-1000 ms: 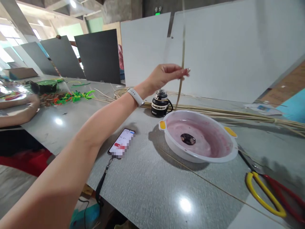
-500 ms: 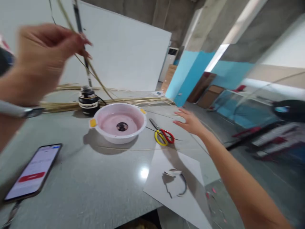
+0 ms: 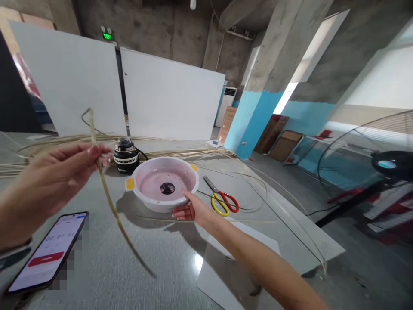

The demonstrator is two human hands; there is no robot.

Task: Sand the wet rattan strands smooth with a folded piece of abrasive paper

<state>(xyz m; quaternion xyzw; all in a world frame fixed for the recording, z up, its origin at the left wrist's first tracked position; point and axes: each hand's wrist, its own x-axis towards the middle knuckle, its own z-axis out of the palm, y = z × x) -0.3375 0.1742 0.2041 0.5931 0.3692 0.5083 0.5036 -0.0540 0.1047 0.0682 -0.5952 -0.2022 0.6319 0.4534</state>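
Note:
My left hand [image 3: 69,172] pinches a thin, pale yellow-green strip [image 3: 112,206], which looks like split bamboo or rattan. One end is folded above my fingers and the long end hangs down over the table. With thumb on the rim and fingers beneath, my right hand [image 3: 192,207] grips the near right side of a white basin [image 3: 151,206] with yellow handle tabs. Its inside is pinkish, and a dark round spot [image 3: 167,188] shows on the bottom. Right of the basin lie scissors [image 3: 222,199] with one red and one yellow handle.
A phone [image 3: 48,249] showing a timer lies at the left. Behind the basin stand a black jar [image 3: 125,157] and a bundle of long strips [image 3: 180,153]. White paper [image 3: 222,275] lies under my right forearm. A fan [image 3: 383,163] stands beyond the table's right edge.
My left hand has come down with the strip, whose lower end now hangs in front of the basin. My right hand has moved left from beyond the scissors and taken hold of the basin's rim.

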